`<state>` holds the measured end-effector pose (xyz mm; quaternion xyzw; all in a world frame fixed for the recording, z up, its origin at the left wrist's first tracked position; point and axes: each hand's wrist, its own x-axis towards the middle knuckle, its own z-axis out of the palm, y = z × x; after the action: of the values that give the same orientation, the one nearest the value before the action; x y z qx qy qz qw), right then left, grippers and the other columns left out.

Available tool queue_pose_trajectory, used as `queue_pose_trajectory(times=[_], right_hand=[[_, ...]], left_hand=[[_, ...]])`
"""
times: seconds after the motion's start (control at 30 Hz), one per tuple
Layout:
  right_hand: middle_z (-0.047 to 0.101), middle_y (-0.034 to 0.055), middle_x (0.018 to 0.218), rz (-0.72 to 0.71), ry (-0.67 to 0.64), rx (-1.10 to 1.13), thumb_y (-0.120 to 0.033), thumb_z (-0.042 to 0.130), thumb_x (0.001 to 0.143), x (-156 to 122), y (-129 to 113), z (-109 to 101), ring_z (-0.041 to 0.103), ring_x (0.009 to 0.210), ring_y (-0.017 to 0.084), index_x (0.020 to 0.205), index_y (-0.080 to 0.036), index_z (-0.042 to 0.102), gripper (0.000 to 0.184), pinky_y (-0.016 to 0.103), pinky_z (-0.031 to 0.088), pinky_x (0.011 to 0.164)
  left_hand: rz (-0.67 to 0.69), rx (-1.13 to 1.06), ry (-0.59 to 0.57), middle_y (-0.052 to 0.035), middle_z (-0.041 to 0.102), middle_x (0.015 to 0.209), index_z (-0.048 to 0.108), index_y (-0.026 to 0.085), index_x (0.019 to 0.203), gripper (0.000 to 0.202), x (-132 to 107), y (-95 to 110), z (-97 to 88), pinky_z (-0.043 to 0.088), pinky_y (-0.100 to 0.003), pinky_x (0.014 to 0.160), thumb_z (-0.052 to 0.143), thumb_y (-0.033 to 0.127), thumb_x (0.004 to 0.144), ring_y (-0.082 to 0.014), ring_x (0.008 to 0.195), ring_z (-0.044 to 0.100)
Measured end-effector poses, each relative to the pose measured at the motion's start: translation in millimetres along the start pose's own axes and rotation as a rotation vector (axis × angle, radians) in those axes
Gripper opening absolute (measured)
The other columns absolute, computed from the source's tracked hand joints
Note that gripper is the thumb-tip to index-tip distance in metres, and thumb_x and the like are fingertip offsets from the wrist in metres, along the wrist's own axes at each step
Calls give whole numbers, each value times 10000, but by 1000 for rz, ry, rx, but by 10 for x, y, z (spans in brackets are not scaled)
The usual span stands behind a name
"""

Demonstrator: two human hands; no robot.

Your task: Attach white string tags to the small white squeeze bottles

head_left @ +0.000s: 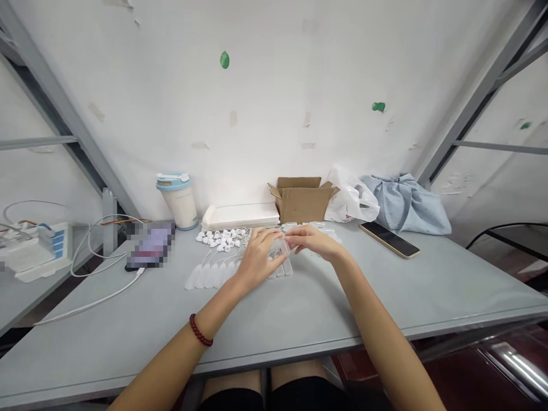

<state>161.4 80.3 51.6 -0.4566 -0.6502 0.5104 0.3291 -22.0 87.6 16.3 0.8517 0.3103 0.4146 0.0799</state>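
Observation:
A small clear plastic case (285,246) is held between my two hands above the desk. My left hand (259,254) is closed on it from the left, thumb below and fingers above. From the right, my right hand (314,241) pinches the same piece near its upper end. Under and left of my left hand lies a row of translucent white teardrop-shaped pieces (209,275) with thin cords. Similar clear cases (287,266) lie just below my fingers. Behind the left hand is a heap of small white caps (222,238); my hands partly hide the things beneath them.
Along the wall stand a lidded cup (178,202), a stack of white trays (242,216), an open cardboard box (302,202), a white plastic bag (351,200) and a blue cloth bundle (406,202). Phones lie left (152,245) and right (389,240); a white cable (103,299) crosses the desk's left side.

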Motion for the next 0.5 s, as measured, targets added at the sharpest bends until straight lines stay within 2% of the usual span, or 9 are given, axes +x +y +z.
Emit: queue_pose_trajectory(times=[0.1, 0.2, 0.33, 0.5], right_hand=[[697, 43, 804, 77, -63, -113, -376, 611, 747, -95, 31, -228, 642, 720, 145, 839, -174, 708, 241, 223, 451, 575], [702, 46, 786, 150, -114, -162, -345, 615, 727, -135, 96, -342, 633, 655, 129, 795, -168, 710, 212, 199, 391, 491], [714, 48, 774, 229, -122, -206, -280, 605, 697, -115, 159, -339, 627, 571, 119, 779, -161, 701, 173, 195, 353, 444], [685, 17, 642, 242, -133, -228, -214, 543, 697, -68, 193, -280, 595, 456, 107, 762, -148, 667, 155, 199, 344, 416]], left_hand=[[1, -2, -107, -83, 603, 1103, 589, 197, 1077, 352, -1, 94, 139, 401, -435, 896, 663, 271, 740, -277, 1057, 458], [-19, 51, -232, -83, 602, 1097, 587, 179, 1057, 338, -11, 165, 242, 395, -424, 883, 654, 265, 738, -280, 1053, 447], [-70, 119, -355, -89, 605, 1070, 580, 166, 1025, 301, -34, 171, 279, 393, -419, 859, 629, 265, 745, -295, 1056, 436], [-78, 143, -405, -103, 596, 1069, 565, 168, 1036, 297, -48, 153, 267, 380, -424, 871, 594, 277, 762, -306, 1076, 427]])
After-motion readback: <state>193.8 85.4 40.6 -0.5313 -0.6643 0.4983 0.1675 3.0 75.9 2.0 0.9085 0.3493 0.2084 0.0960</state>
